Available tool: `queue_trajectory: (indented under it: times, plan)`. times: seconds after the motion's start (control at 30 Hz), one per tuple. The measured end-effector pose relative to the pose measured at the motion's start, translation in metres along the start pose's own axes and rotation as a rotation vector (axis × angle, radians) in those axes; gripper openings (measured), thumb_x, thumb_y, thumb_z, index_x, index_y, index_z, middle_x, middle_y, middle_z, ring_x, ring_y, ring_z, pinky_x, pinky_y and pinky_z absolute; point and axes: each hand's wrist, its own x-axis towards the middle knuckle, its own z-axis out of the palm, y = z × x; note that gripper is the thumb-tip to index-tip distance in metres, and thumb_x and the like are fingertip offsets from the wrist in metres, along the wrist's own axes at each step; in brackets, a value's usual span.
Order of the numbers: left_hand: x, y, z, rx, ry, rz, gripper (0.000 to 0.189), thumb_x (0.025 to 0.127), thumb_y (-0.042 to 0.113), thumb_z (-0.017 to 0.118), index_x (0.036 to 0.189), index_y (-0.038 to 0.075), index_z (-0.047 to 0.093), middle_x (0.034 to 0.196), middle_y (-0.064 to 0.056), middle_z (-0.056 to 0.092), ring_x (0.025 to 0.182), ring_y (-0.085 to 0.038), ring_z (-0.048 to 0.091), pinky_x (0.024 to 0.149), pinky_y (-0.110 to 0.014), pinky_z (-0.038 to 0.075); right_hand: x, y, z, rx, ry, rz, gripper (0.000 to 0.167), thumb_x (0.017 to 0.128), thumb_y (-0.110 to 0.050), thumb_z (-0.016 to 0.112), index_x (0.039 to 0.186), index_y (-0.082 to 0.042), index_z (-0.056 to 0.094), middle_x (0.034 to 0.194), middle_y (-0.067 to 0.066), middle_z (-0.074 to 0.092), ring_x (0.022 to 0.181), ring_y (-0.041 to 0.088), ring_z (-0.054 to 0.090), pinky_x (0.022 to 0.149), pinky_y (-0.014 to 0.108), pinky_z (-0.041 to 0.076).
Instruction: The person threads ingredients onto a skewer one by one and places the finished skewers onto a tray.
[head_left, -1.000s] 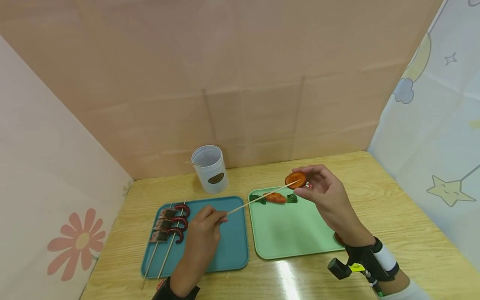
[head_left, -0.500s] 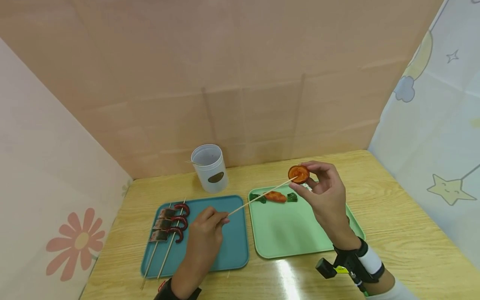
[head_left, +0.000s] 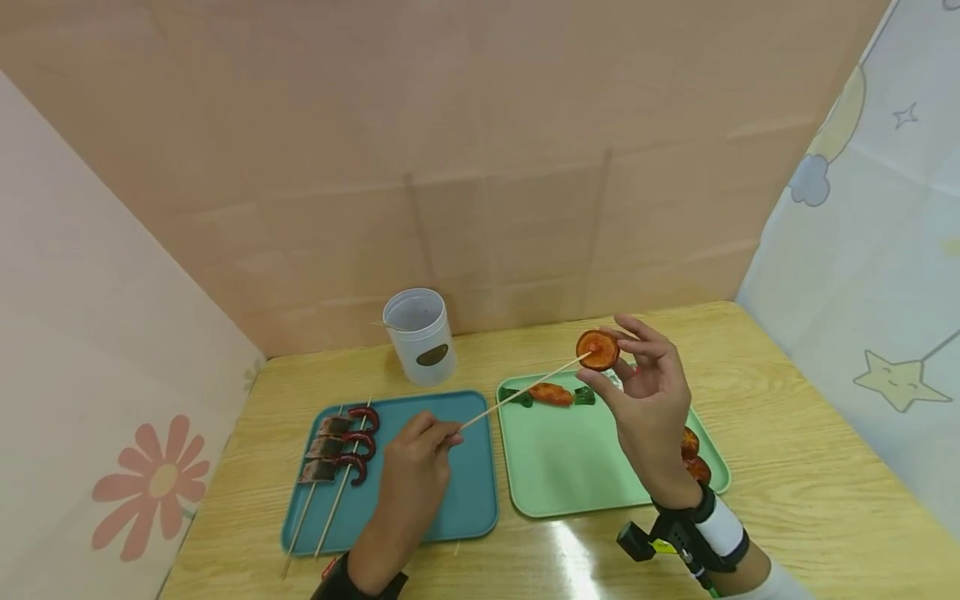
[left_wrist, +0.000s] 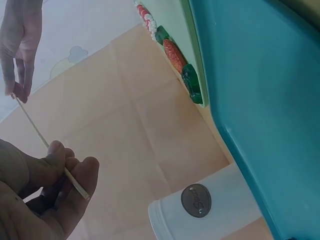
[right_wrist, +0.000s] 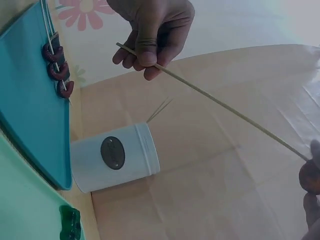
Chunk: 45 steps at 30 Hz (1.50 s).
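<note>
My left hand pinches a thin wooden skewer near its lower end, above the blue tray. The skewer slants up to the right. Over the green tray, my right hand holds a round orange-brown mushroom between thumb and fingers, its underside facing the skewer. The skewer's tip meets the mushroom's middle; how deep it goes cannot be told. In the right wrist view the mushroom appears at the right edge, with the skewer reaching it.
Two loaded skewers lie on the blue tray's left side, one with grey-pink pieces, one with dark red curled pieces. An orange and green piece and more mushrooms lie on the green tray. A white cup with thin sticks stands behind.
My right hand has shifted slightly left, and the mushroom has turned more toward the camera. More mushrooms on the green tray now show beside my right wrist. The left hand has barely moved.
</note>
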Motion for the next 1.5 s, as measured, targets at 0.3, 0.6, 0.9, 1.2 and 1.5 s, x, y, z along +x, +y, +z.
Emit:
queue_trajectory:
  times: [0.3, 0.6, 0.9, 1.2, 1.5]
  plan:
    - [0.001, -0.002, -0.006, -0.046, 0.015, -0.009, 0.018, 0.071, -0.013, 0.085, 0.082, 0.001, 0.079, 0.073, -0.003, 0.058, 0.063, -0.011, 0.064, 0.059, -0.007, 0.049, 0.002, -0.007, -0.007, 0.166, -0.107, 0.084, 0.04, 0.085, 0.024, 0.065, 0.121, 0.02, 0.049, 0.134, 0.027, 0.065, 0.128, 0.032, 0.064, 0.105, 0.033, 0.053]
    - [0.002, -0.006, -0.01, -0.071, 0.039, 0.057, 0.023, 0.071, -0.02, 0.082, 0.082, 0.0, 0.079, 0.072, -0.003, 0.056, 0.063, -0.013, 0.064, 0.064, -0.007, 0.052, 0.006, -0.009, -0.01, 0.097, -0.183, 0.304, 0.056, 0.081, 0.018, 0.075, 0.133, 0.017, 0.054, 0.133, 0.013, 0.068, 0.122, 0.022, 0.067, 0.099, 0.029, 0.056]
    - [0.013, 0.003, -0.01, -0.069, 0.074, 0.185, 0.021, 0.07, -0.018, 0.083, 0.082, -0.001, 0.079, 0.073, -0.005, 0.057, 0.065, -0.013, 0.062, 0.062, -0.014, 0.054, -0.011, -0.001, 0.013, -0.084, -0.248, 0.547, 0.053, 0.075, 0.008, 0.085, 0.125, 0.004, 0.066, 0.126, -0.002, 0.073, 0.113, 0.015, 0.072, 0.095, 0.03, 0.059]
    - [0.017, 0.012, -0.006, -0.061, 0.049, 0.152, 0.021, 0.072, -0.02, 0.081, 0.082, -0.002, 0.079, 0.072, -0.005, 0.056, 0.066, -0.013, 0.064, 0.062, -0.015, 0.055, -0.041, 0.02, 0.04, -0.034, -0.301, 0.545, 0.06, 0.074, -0.001, 0.088, 0.127, 0.009, 0.061, 0.13, 0.003, 0.07, 0.117, 0.017, 0.07, 0.095, 0.032, 0.06]
    - [0.013, 0.002, -0.011, 0.003, 0.071, 0.108, 0.018, 0.073, -0.017, 0.082, 0.08, -0.001, 0.079, 0.07, -0.005, 0.057, 0.062, -0.014, 0.064, 0.057, -0.015, 0.054, -0.012, 0.004, -0.02, -1.108, -0.699, 0.616, 0.054, 0.086, -0.029, 0.083, 0.13, -0.004, 0.064, 0.127, 0.016, 0.07, 0.113, 0.037, 0.068, 0.09, 0.05, 0.059]
